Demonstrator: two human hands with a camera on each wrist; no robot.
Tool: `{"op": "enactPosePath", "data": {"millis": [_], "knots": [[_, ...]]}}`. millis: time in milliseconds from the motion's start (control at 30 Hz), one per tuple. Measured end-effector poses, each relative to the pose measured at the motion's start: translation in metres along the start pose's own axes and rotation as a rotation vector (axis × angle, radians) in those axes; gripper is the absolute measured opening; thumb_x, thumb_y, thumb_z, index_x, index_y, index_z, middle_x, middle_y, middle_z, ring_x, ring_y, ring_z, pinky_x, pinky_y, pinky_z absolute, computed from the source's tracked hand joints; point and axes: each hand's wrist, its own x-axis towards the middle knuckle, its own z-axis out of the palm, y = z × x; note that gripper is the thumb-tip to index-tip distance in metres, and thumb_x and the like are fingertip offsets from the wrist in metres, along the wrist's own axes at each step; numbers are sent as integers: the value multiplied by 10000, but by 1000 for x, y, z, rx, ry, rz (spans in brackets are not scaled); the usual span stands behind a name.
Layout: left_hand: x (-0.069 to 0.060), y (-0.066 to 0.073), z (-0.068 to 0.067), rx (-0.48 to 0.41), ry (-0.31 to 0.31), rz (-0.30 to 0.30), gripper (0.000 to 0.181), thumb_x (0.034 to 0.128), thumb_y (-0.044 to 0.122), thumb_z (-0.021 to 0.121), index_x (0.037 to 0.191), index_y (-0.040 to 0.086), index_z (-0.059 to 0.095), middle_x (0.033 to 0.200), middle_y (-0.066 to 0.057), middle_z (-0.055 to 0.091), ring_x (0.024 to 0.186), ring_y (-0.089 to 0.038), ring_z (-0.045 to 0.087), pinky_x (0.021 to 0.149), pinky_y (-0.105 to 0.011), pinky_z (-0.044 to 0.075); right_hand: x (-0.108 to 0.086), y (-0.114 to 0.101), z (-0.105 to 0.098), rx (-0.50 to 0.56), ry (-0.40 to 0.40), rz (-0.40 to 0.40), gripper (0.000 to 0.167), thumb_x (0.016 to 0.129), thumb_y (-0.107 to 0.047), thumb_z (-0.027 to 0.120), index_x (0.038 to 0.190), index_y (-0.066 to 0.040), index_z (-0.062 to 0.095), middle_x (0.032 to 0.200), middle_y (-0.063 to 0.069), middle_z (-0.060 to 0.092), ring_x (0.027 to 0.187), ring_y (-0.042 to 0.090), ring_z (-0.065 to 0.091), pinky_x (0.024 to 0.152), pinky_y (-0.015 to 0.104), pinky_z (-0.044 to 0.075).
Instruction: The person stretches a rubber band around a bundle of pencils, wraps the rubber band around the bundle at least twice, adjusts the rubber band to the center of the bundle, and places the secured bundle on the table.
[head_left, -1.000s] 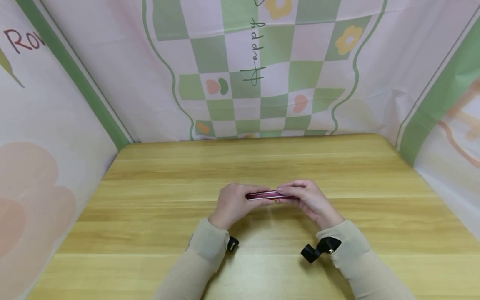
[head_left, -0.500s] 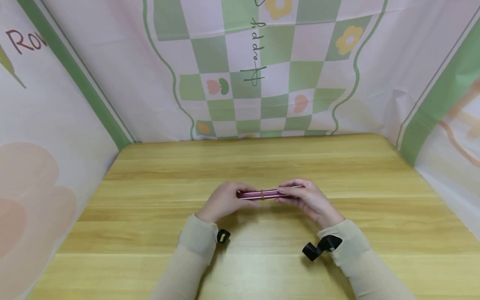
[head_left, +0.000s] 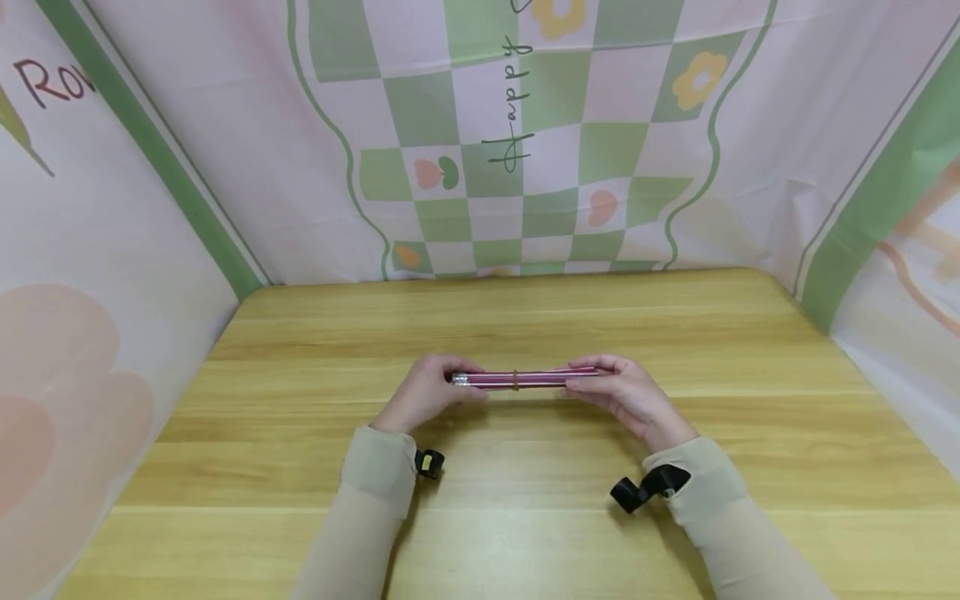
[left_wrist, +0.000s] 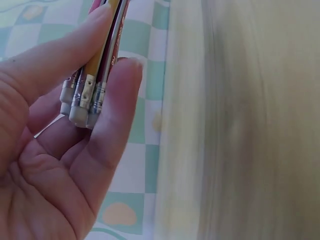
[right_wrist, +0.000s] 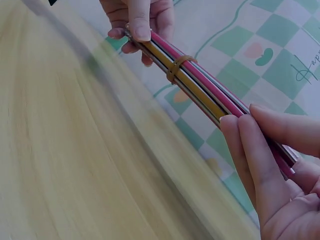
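Note:
A bundle of several pencils (head_left: 540,380) is held level above the table between both hands, with a tan rubber band (right_wrist: 179,68) wound round its middle. My left hand (head_left: 431,392) grips the eraser end; in the left wrist view its thumb and fingers pinch the barrels just above the metal ferrules and pale erasers (left_wrist: 80,112). At the other end, my right hand (head_left: 630,396) pinches the bundle between thumb and fingers. The right wrist view shows pink, yellow and dark barrels, with the pencils' far ends partly hidden by the right hand (right_wrist: 280,170).
The wooden table (head_left: 480,325) stretches beneath and around both hands. Behind it hangs a cloth (head_left: 551,150) with a green and white check, and printed cloth also covers both sides. Small black camera mounts (head_left: 637,490) sit at the wrists.
My left hand has slid leftward along the bundle to its eraser end, uncovering the rubber band and the ferrules. The right hand keeps its grip and has shifted slightly right.

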Motion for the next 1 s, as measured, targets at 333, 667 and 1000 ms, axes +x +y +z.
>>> {"op": "enactPosePath", "data": {"millis": [333,667,1000], "knots": [[3,-3,6,75,51,40,309,797,188,831,1093,153,750,1015,1,718,793,-138,578,713,-295,522,-1,0,-4,-52,33,20,187,915,77,617,1070,0,687,917,31,730,860,190,745,838,262,587],[4,-3,14,205,71,45,275,777,168,843,1040,145,765,1029,2,745,940,-146,641,899,-367,529,3,7,-9,-112,65,84,207,896,73,648,1102,89,664,900,16,734,815,172,737,809,305,604],[6,-2,19,282,33,5,257,762,138,852,1007,131,773,1033,-12,744,965,-171,628,936,-392,507,5,12,-10,-229,112,124,430,900,5,679,1246,215,532,837,-28,745,683,115,708,691,249,605]]}}
